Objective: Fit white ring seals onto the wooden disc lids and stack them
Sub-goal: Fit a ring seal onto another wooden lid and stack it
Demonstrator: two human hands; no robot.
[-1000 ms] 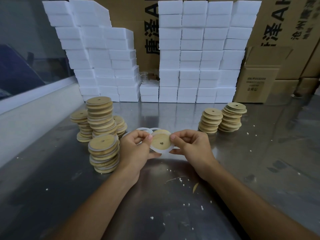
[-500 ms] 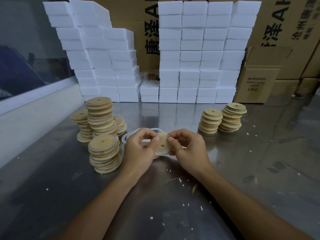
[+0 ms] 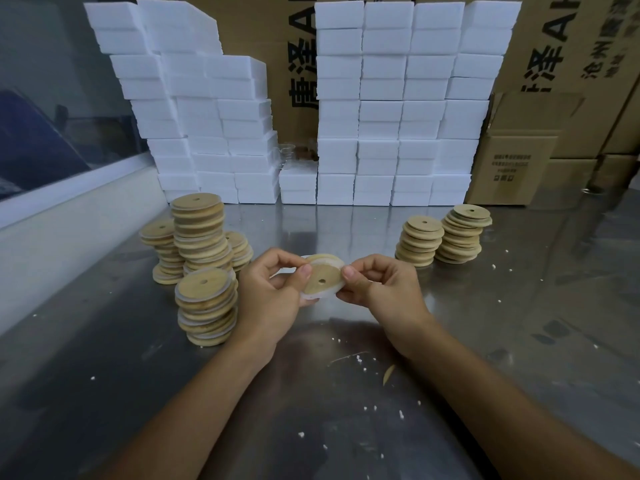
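Here, head view: left hand (image 3: 268, 295) and right hand (image 3: 382, 289) are both pinching one wooden disc lid (image 3: 323, 279) with a white ring seal (image 3: 316, 295) around its edge, above the table (image 3: 519, 323) centre. Sealed stacks (image 3: 207, 306) are sitting near left, bare stacks (image 3: 441, 237) far right.
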